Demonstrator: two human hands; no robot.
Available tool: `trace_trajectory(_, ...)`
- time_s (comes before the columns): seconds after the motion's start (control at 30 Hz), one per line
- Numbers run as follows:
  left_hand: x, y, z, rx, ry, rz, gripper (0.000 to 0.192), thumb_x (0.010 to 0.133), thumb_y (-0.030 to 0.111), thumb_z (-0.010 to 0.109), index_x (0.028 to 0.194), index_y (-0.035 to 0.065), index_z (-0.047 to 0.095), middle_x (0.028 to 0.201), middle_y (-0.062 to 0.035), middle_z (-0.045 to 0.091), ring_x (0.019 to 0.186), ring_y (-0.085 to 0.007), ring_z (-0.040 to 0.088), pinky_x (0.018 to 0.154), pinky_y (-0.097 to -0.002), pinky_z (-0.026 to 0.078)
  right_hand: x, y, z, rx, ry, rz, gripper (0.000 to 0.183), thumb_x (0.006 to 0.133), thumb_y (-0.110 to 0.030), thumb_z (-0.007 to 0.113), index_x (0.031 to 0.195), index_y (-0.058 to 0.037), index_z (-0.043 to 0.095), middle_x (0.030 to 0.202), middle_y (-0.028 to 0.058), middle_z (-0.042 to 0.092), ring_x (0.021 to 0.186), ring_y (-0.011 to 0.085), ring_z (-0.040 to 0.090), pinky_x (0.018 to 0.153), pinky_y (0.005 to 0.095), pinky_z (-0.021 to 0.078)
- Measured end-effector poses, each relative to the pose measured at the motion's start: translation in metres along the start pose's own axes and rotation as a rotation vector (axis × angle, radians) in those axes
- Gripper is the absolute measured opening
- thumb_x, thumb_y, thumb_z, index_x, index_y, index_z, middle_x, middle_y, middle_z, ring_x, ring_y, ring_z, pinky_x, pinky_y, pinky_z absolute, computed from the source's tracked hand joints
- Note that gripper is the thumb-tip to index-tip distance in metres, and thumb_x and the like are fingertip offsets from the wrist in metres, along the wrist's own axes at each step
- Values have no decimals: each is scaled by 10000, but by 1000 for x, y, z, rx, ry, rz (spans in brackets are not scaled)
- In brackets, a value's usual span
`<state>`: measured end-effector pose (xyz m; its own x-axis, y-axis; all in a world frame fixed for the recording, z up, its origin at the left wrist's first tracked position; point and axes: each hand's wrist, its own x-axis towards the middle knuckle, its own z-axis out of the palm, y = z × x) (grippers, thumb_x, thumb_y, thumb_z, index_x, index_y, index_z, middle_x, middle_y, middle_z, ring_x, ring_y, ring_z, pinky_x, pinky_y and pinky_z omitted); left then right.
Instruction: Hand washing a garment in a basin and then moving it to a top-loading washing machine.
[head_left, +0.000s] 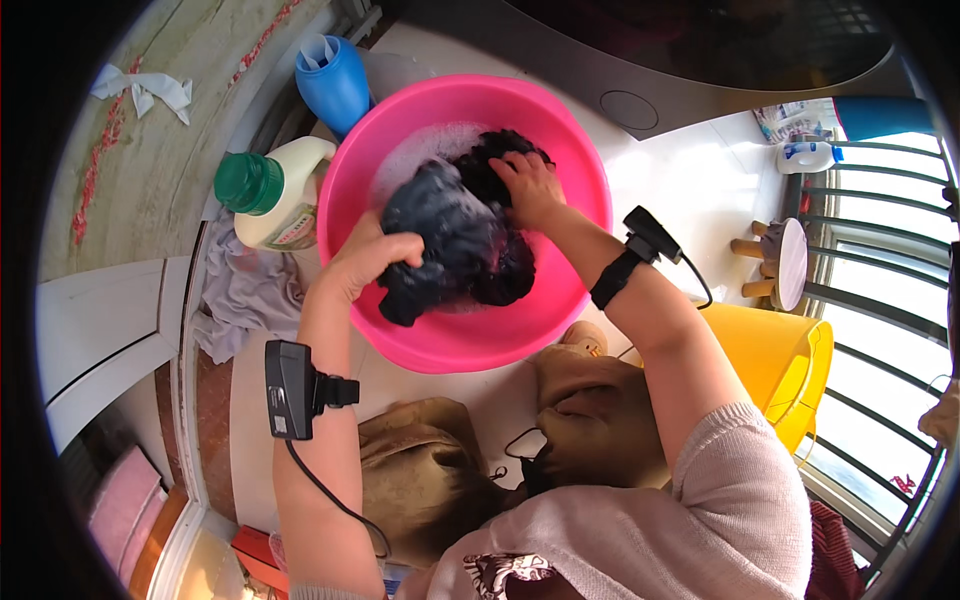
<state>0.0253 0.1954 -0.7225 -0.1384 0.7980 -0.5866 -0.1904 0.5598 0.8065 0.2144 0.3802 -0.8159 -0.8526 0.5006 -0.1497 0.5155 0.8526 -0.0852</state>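
A wet, dark garment (450, 225) lies bunched in a round pink plastic basin (465, 349) on the tiled floor. White suds (420, 146) float on the water along the basin's far left side. My left hand (373, 251) grips the cloth at its left edge, thumb on top and the other fingers hidden beneath. On the far right of the cloth rests my right hand (531, 184), its fingers bent over a blacker, bunched part; whether they close on it is hard to see.
Left of the basin stand a cream jug with a green cap (281, 195) and a blue plastic container (334, 86). A grey cloth (251, 289) lies beside them. At right are a yellow bucket (757, 367), a small stool (787, 262) and window bars (885, 300).
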Motion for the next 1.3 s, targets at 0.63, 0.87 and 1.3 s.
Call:
trace_trajectory(0.63,-16,26,13,29,-127,105,496,521,147,659,979,-32,596,817,-79,610,774,-172,579,736,-283,458,-4,20,-78,325,-547,-162,722,590,-299,765,1214,-57,494,1152,155,562,1079,297,527,920,368,422)
trace_trajectory(0.87,-34,49,5,-332,130,390,562,515,98,606,1064,-4,543,804,-24,574,741,-143,538,742,-264,438,4,-32,-55,1200,-673,-200,822,618,-257,797,1306,-62,392,1259,77,482,1188,194,411,1002,322,321)
trace_trajectory(1.3,-28,45,-9,-369,226,322,397,620,160,586,977,-14,584,902,-53,599,852,-152,550,798,-270,424,-22,18,-102,1492,-293,284,429,704,-95,641,1105,29,558,982,77,627,890,151,581,828,280,451)
